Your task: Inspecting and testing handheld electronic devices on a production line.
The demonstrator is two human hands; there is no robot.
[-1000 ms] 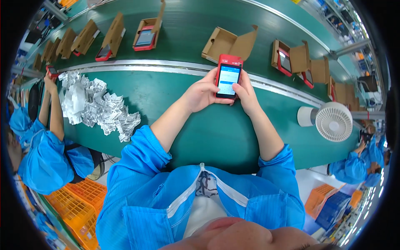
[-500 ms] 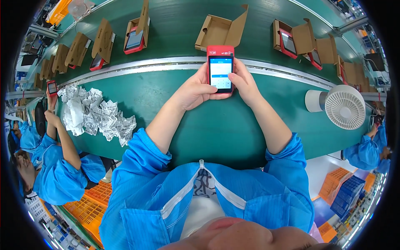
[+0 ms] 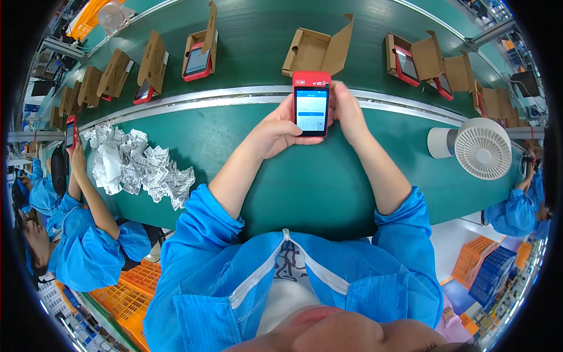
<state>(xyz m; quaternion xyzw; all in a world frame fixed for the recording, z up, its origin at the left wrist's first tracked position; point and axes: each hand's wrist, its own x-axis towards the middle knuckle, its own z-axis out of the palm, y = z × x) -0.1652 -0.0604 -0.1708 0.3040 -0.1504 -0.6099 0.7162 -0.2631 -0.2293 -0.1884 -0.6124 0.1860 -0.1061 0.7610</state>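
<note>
A red handheld payment terminal point(image 3: 311, 109) is upright above the green bench, its lit screen facing me and showing a blue bar and a keypad. My left hand point(image 3: 271, 132) is closed around its left side and lower end, thumb lying over the lower left corner of the screen. At its right edge, my right hand point(image 3: 350, 112) is curled against the side, with the thumb off the screen and the fingertips partly hidden behind the terminal. Just beyond stands an open brown cardboard box point(image 3: 309, 51) with nothing visible inside.
Several open boxes with red terminals, such as one terminal point(image 3: 197, 63), line the far strip behind a metal rail point(image 3: 234, 95). Crumpled printed paper slips point(image 3: 138, 161) are heaped at left. A white fan point(image 3: 482, 149) stands at right. Co-workers in blue sit on both sides.
My right thumb has left the screen, and the right hand has shifted to the terminal's upper right edge. The boxes on the left have moved slightly right. The left co-worker's terminal has turned.
</note>
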